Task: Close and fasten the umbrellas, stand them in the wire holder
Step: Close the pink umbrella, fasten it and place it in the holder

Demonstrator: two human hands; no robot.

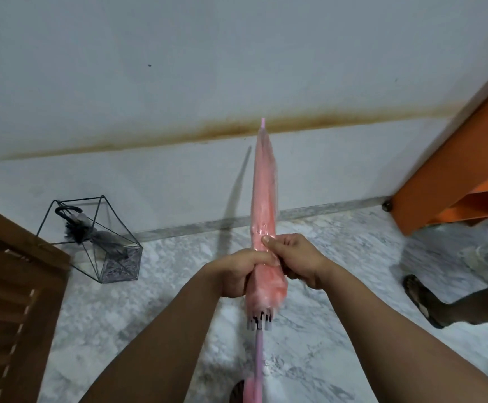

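A closed pink umbrella [264,196] points away from me toward the wall, its tip up and its lilac shaft running down to the bottom edge. My left hand [241,270] grips the folded canopy from the left. My right hand [293,258] grips it from the right, thumb on top of the fabric. The black wire holder [91,239] stands on the floor at the left, by the wall. A dark transparent umbrella [91,232] leans inside it, handle up.
A brown louvred door [13,301] fills the lower left. An orange piece of furniture [464,173] stands at the right against the wall. Another person's foot in a sandal [423,301] is on the marble floor at the right.
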